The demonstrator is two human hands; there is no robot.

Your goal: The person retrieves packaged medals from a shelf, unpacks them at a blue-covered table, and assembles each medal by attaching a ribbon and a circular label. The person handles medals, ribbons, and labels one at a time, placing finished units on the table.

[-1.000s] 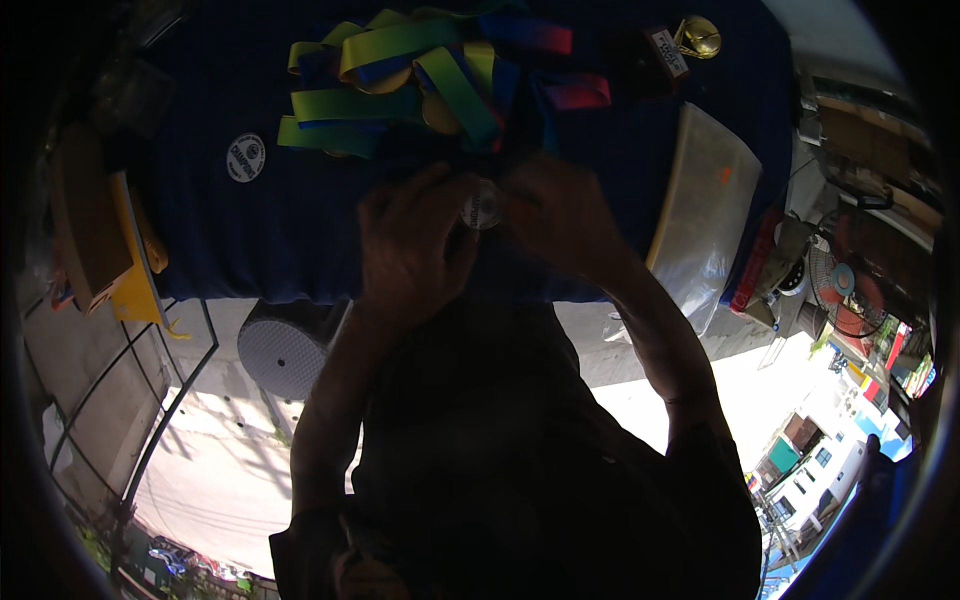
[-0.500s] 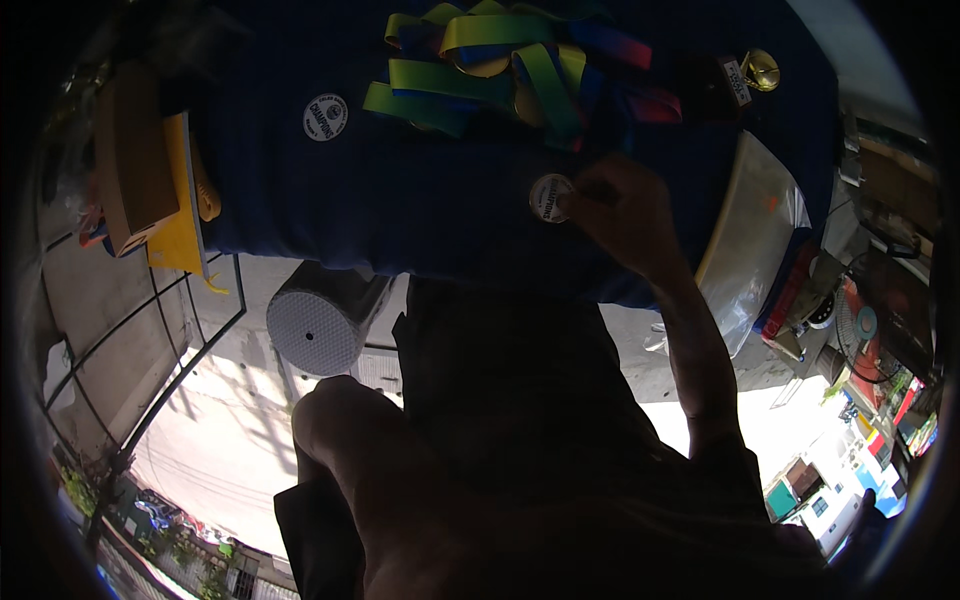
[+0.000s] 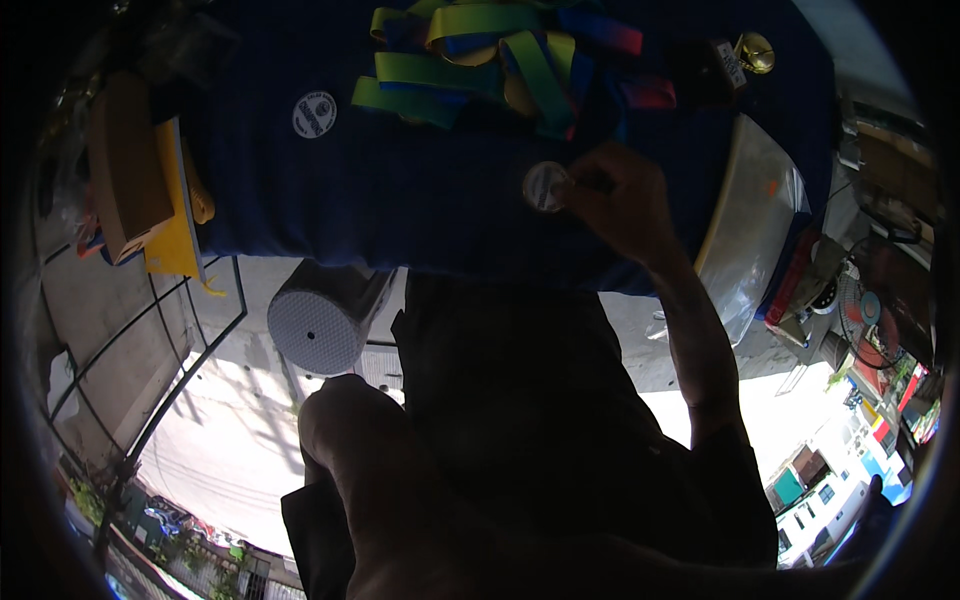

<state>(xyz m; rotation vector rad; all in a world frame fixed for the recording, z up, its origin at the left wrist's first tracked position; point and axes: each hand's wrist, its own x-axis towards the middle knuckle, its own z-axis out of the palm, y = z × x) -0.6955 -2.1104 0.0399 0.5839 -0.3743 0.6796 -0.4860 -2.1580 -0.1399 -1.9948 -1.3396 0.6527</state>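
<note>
1. A table (image 3: pixel 400 200) covered in dark blue cloth fills the upper part of the view, seen from above by the person standing at its near edge.
2. The person's dark clothing fills the lower centre. The left arm is bent up close to the camera; the left hand is out of view, so its state cannot be told.
3. A clear plastic sheet (image 3: pixel 750 215) lies at the table's right end, its long axis running from far to near.
4. A pile of ribbons (image 3: pixel 500 60), green, yellow, blue and pink, lies at the far middle of the table, the strips mostly running left to right.
5. A brown box (image 3: pixel 125 165) sits on a yellow board (image 3: pixel 175 225) at the table's left end.
6. A white cylinder (image 3: pixel 320 320) stands below the near edge of the table, left of the person.
7. The right hand (image 3: pixel 620 200) reaches over the table just below the ribbons. Its fingers are closed, pinching a disc at its right edge.
8. The disc (image 3: pixel 545 186) is small, round and pale, a silvery grey. It is held just above or on the cloth; I cannot tell which. Its flat face is turned up toward the camera. Being round, it has no clear long axis.
9. A white round badge (image 3: pixel 314 114) lies flat on the cloth, well left of the disc.
10. A small gold object (image 3: pixel 755 52) sits at the far right corner.
</note>
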